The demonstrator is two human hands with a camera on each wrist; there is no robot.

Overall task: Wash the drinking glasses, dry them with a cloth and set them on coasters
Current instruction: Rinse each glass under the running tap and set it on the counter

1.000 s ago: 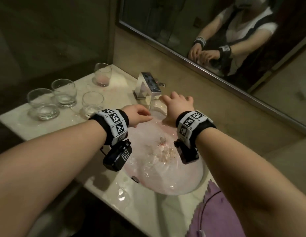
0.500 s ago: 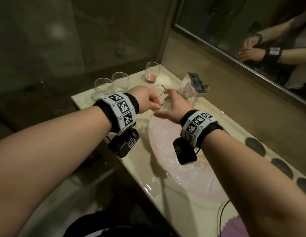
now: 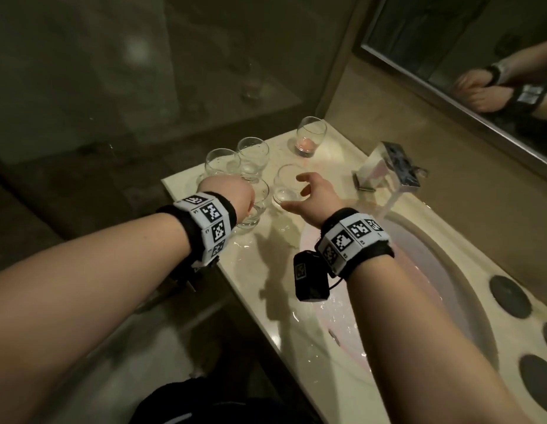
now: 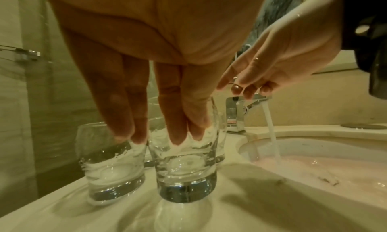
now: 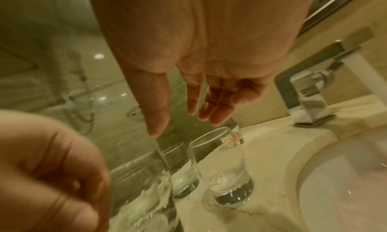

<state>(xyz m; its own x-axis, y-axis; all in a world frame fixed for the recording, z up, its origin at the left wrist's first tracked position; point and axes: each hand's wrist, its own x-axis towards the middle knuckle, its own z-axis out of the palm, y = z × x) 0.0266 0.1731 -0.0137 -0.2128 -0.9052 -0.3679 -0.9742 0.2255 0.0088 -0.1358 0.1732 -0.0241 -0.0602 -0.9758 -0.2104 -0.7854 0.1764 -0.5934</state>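
From above, the left hand covers most of the clear short drinking glass under it, so only the glass's near wall and thick base show. The left wrist view fills that in: the glass stands upright on the pale marble tabletop, wet inside, and the left fingers reach straight down over its rim, thumb on the near side. That grip looks like a light pinch on the rim, fingers inside and thumb outside. Only this view shows water running from the square chrome faucet into the oval basin, which holds pinkish water.

The right hand hovers palm down with its grip spread, holding nothing, above a second clear glass standing just beside the first. The right wrist view shows the gap between those fingertips and that glass's rim.

Two more clear glasses stand close together behind, near the tabletop's far left edge, and a fifth glass with pink residue in its bottom sits further back toward the corner. Dark round coasters lie in a row on the tabletop beyond the basin, well apart from the glasses. A mirror on the wall reflects both wrists.
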